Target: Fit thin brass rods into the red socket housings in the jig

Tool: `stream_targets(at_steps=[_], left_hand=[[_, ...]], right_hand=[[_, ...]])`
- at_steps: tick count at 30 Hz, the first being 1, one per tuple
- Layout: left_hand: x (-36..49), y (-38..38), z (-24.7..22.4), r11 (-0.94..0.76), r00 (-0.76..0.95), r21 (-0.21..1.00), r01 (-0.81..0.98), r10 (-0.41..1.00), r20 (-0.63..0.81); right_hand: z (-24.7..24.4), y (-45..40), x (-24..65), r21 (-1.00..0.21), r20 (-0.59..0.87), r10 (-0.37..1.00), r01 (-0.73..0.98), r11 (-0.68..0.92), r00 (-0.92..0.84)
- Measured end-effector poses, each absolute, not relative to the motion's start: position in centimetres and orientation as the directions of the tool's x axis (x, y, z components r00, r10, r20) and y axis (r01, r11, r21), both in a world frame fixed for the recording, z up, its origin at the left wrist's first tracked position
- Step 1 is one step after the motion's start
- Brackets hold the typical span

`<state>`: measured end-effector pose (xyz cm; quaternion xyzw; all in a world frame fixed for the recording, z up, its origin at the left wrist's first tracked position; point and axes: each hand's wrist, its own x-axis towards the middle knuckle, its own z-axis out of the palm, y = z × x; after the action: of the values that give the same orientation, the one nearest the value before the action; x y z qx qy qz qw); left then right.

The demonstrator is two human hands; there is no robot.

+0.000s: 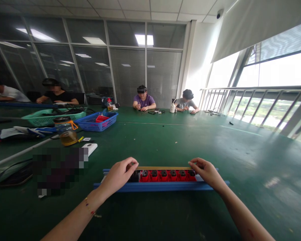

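Strip [165, 168] ran along the blue frame's [165, 187] far side, ends pinched by my left hand [119, 174] and right hand [207, 172]; uneven pull risked bowing it.

The tabletop [145, 144] looks smooth and semi-glossy, with pale sheen at its right side; the blue rails [165, 186] look like smooth plastic or painted metal, which of the two is unclear, and the red blocks [164, 176] between them like shiny plastic; the blue basket [90, 125] and green basket [37, 117] look like perforated plastic, the jar [68, 135] is clear and glossy, the railing [253, 88] looks like smooth metal
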<state>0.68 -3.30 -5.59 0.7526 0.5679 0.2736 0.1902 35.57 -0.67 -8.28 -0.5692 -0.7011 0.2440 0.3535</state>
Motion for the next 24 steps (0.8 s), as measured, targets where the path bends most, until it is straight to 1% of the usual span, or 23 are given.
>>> stream_targets(at_steps=[8, 15, 20, 24], left_hand=[[0.6, -3.3, -5.7, -0.234, 0.181, 0.594, 0.770, 0.972, 0.148], [0.1, -3.0, -6.1, -0.211, 0.177, 0.555, 0.804, 0.977, 0.115], [0.0, -2.8, -6.2, -0.213, 0.180, 0.538, 0.816, 0.977, 0.114], [0.1, -2.8, -6.1, -0.212, 0.189, 0.552, 0.806, 0.977, 0.098]], right_hand=[[-8.8, -0.8, 35.5, -0.759, 0.152, 0.979, 0.619, 0.202, -0.133], [-9.4, -0.3, 35.7, -0.703, 0.186, 0.975, 0.676, 0.220, -0.123], [-9.4, -0.4, 35.8, -0.732, 0.185, 0.973, 0.642, 0.231, -0.139], [-9.2, -0.5, 35.7, -0.766, 0.185, 0.968, 0.593, 0.249, -0.167]])
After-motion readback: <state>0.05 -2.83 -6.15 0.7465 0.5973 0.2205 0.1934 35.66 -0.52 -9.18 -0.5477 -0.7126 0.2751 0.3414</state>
